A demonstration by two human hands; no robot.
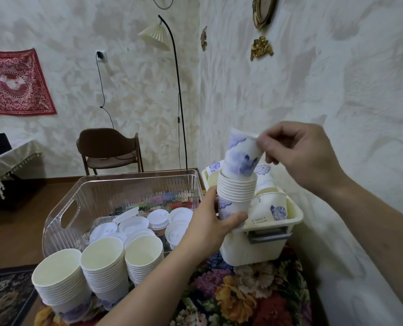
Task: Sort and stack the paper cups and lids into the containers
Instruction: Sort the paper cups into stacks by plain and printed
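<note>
My left hand (pixel 213 218) grips a stack of white paper cups with blue prints (pixel 237 194) above the front of a cream bin (pixel 261 245). My right hand (pixel 297 152) pinches the rim of a single blue-printed cup (pixel 241 154), whose bottom sits tilted in the top of that stack. More loose cups (pixel 272 207) lie in the cream bin. A clear ribbed bin (pixel 61 208) on the left holds several white lids (pixel 158 218). Three stacks of cups (pixel 101 264) stand at its front.
The bins rest on a table with a floral cloth (pixel 242 297), close to the wall on the right. A chair (pixel 108 149), a floor lamp (pixel 155 35) and a cloth-covered side table (pixel 5 158) stand farther back in the room.
</note>
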